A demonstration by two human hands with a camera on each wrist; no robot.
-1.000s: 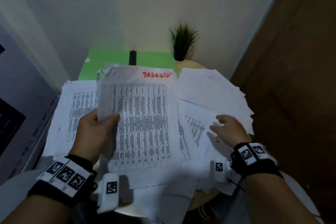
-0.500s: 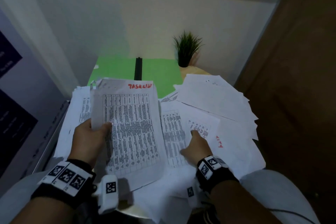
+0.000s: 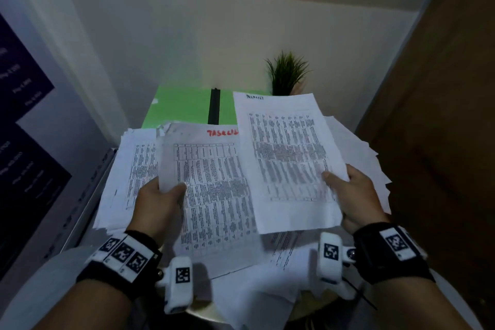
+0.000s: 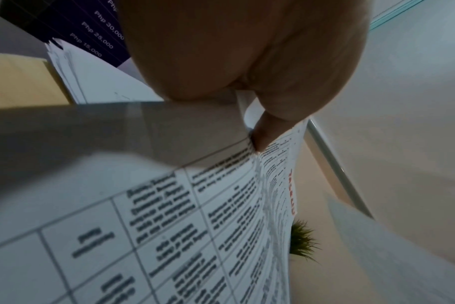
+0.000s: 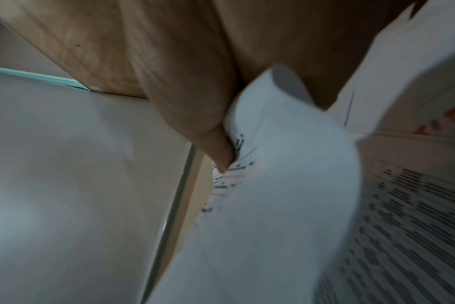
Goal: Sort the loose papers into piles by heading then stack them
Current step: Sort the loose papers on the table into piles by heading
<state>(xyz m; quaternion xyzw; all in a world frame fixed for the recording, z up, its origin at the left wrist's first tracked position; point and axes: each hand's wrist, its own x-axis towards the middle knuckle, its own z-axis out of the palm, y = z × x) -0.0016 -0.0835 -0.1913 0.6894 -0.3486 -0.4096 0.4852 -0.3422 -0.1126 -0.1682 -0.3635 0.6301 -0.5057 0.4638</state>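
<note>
My left hand [image 3: 160,195] pinches the left edge of a printed sheet with a red heading [image 3: 211,195], thumb on top; the left wrist view shows that red-headed sheet [image 4: 221,226] close up under the thumb. My right hand [image 3: 345,190] pinches the right edge of a printed sheet with a black heading [image 3: 289,163], raised above the others and overlapping the red-headed one. The right wrist view shows the thumb on this black-headed sheet [image 5: 273,185], which curls. Below lie a left pile [image 3: 134,166] and a fanned right pile [image 3: 359,153] of papers.
A green folder [image 3: 182,107] with a black strip lies behind the papers. A small potted plant [image 3: 286,75] stands at the back by the wall. A wooden panel [image 3: 442,115] closes the right side; a dark poster [image 3: 18,115] hangs at the left.
My right hand took a sheet from the right pile and lifted it up beside the red-headed sheet. The left hand kept its hold.
</note>
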